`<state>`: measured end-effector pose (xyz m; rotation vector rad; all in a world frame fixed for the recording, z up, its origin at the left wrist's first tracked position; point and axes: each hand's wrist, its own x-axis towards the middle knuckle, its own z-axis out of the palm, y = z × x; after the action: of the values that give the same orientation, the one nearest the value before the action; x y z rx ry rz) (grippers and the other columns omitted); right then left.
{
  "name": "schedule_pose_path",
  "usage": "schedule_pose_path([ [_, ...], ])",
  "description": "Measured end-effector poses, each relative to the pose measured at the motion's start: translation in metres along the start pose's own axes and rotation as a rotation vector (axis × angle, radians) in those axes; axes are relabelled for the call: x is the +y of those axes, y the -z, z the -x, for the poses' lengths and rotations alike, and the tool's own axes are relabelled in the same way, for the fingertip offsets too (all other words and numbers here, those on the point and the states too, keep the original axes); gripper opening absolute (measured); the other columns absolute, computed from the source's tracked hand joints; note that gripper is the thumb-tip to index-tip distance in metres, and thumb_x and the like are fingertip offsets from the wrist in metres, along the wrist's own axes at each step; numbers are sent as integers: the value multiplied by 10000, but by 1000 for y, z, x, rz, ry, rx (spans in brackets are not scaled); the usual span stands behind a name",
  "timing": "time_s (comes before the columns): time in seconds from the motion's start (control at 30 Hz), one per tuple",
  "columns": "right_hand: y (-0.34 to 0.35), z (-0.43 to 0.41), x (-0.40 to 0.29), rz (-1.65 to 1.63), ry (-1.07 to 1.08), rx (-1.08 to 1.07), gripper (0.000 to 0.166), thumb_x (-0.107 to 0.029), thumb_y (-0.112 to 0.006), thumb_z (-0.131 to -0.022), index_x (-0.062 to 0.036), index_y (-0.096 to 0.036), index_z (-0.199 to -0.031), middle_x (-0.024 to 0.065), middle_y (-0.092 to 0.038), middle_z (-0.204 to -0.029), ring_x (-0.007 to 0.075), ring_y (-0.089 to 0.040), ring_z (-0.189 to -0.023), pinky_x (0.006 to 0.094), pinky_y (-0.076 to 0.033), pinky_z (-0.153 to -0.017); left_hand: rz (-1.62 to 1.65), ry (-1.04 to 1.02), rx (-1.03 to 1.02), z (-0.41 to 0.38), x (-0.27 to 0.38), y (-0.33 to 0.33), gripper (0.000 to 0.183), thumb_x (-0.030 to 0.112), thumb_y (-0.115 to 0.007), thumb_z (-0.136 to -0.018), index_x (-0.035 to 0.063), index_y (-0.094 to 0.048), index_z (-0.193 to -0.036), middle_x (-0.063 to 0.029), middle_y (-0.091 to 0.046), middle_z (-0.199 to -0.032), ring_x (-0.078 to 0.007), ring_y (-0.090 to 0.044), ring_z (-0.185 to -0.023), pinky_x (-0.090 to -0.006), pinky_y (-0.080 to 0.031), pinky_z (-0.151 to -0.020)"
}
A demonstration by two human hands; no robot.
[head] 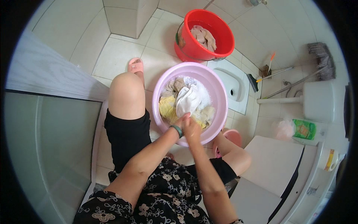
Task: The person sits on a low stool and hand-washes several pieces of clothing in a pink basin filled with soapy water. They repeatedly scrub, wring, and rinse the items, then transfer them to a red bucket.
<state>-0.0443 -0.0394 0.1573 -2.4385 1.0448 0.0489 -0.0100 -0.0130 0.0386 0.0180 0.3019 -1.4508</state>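
Observation:
A large pink-lilac plastic basin (221,112) stands on the floor between my knees, holding sudsy water and wet laundry. My left hand (181,121), with a green bangle at its wrist, and my right hand (192,129) are pressed together over the basin's near side. Both are closed on the near end of a white cloth (188,98), whose bulk lies on the suds. Around it are a yellow cloth (167,106), a beige-grey cloth (174,86) and a pale cream cloth (206,114). The fingers partly hide one another.
Beyond the basin stands a red bucket (181,46) with water and a beige cloth (203,36). A squat toilet (239,84) is to the right, with a floor brush (252,83) and a mop (323,60) by the wall. A white cabinet-like appliance (272,162) stands near my right knee.

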Motion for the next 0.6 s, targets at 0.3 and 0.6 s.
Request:
schedule_pose_path([
  [0.3, -6, -34, 81, -66, -74, -37, 474, -407, -389, -882, 9, -609, -825, 258, -593, -818, 421, -560, -804, 462, -430, -713, -373, -188, 489, 3, -23, -49, 361, 383, -569, -796, 56, -591, -947, -68, -625, -844, -191, -598, -730, -328, -471, -659],
  [0.6, 12, -65, 104, -197, -3, -286, 649, -152, -616, -718, -58, -356, -1305, 216, -480, -1206, 303, -532, -1008, 367, -412, -870, -1627, -74, 425, 15, -47, -64, 635, 400, -592, -764, 0, -422, -1227, -222, -517, -1149, -302, -511, -1060, -394, -430, -848],
])
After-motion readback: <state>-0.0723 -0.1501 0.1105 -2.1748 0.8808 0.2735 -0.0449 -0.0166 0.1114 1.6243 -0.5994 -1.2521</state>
